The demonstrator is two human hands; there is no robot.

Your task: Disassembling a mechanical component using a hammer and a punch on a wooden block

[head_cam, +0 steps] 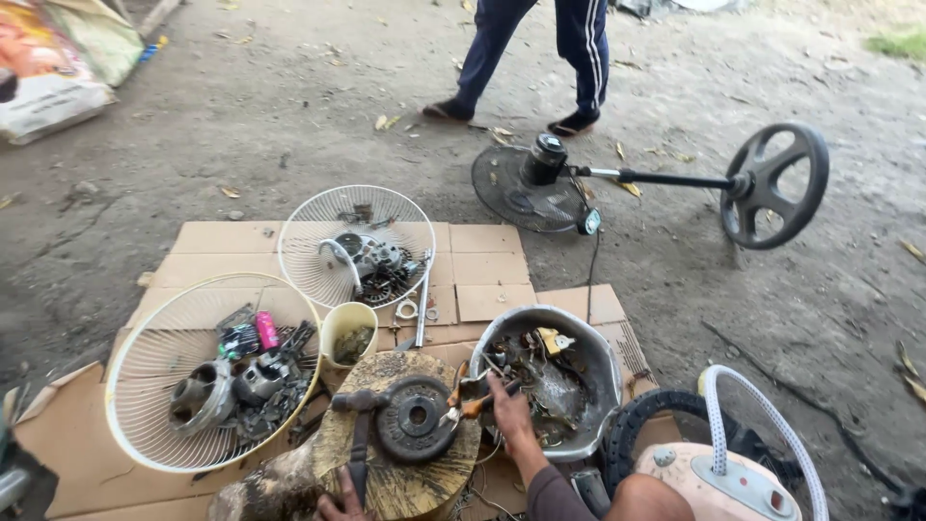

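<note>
Right hand closed around orange-handled pliers, reaching into one dented metal basin of scrap. Left hand, fingers curled on one wooden stump beside one hammer. Two fan guards hold parts; one yellow cup.

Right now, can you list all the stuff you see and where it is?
fan guards: two, white wire, on cardboard, holding metal parts
cardboard: brown, flat on dirt ground
cup: one, cream, between guards
wood stump: one, front centre
weight disc: one, black, on stump
hammer: one, on stump
metal bowl: one, grey, full of scrap
stand fan: one, black, lying behind
other person's legs: blue trousers, top
right hand: in bowl
left hand: at hammer handle
</note>
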